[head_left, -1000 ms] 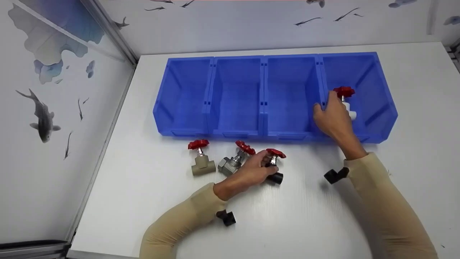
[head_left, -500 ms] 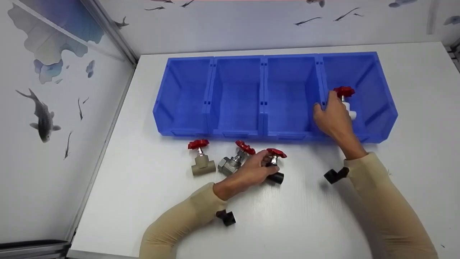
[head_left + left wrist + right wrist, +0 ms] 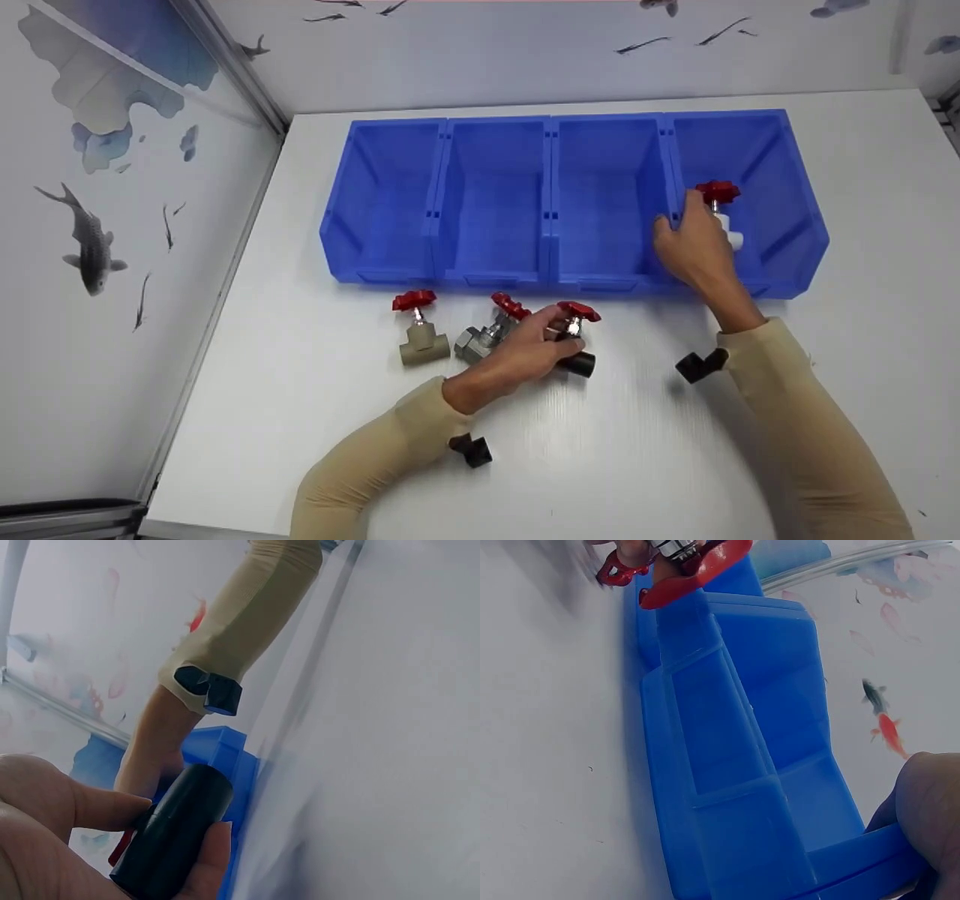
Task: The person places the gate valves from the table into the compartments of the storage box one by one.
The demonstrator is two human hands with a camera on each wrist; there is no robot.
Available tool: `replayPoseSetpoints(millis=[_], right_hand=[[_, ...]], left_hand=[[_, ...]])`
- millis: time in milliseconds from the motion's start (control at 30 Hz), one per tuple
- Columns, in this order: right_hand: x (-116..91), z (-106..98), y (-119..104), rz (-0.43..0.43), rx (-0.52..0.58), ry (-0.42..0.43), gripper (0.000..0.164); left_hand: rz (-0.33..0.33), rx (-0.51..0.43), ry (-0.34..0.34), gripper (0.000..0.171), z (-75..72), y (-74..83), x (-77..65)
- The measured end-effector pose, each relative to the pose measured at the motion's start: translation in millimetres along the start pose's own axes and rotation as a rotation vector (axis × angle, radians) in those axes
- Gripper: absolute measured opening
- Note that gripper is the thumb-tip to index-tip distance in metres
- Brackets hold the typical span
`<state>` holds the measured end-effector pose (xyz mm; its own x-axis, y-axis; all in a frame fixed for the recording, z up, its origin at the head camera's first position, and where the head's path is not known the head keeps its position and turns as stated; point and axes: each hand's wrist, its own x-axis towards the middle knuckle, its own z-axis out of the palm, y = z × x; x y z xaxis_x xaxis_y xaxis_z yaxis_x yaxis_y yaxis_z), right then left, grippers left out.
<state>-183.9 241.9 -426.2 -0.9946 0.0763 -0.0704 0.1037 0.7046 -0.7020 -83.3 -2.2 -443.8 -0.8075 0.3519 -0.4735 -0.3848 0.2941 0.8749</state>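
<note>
In the head view my left hand point(image 3: 517, 352) pinches a black valve point(image 3: 579, 364) with a red handwheel point(image 3: 579, 310). The left wrist view shows its black pipe end point(image 3: 176, 832) between thumb and fingers. My right hand point(image 3: 697, 244) grips the divider of the blue bins point(image 3: 551, 191), thumb on one side and fingers on the other; the right wrist view shows this hand point(image 3: 934, 817) at the bin wall. Partly hidden behind it, a white valve with a red handwheel point(image 3: 718, 191) stands in the rightmost bin.
A tan valve point(image 3: 424, 345) and a grey metal valve point(image 3: 474, 345), both with red handwheels, stand on the white table point(image 3: 600, 465) before the bins. The metal one is partly covered by my left hand. A patterned wall panel point(image 3: 135, 300) rises at left.
My left hand has raised the black valve slightly, shifting it a little away from me and to the right. The right hand stays in place at the bin divider.
</note>
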Motion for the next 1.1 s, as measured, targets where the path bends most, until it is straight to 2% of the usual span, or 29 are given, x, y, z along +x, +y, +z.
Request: replayPoseSetpoints(millis=[367,600,767,1100], right_hand=[[0.1,-0.7,-0.7,0.005,0.005,-0.001,0.06],[-0.6,-0.7,-0.3,0.002,0.015,-0.003,0.059],[-1.2,-0.6,-0.4,0.001,0.014,0.003,0.058],[-2.0,0.2,-0.6,0.0,0.005,0.016,0.054]], left_hand=[[0.027,-0.054,0.007,0.04,-0.3,9.9,-1.3],[0.03,-0.048,0.038,0.046,1.0,14.4,-1.7],[0.043,-0.02,0.052,0.037,1.5,17.2,-0.5],[0.084,-0.085,0.044,0.033,2.1,26.3,3.2]])
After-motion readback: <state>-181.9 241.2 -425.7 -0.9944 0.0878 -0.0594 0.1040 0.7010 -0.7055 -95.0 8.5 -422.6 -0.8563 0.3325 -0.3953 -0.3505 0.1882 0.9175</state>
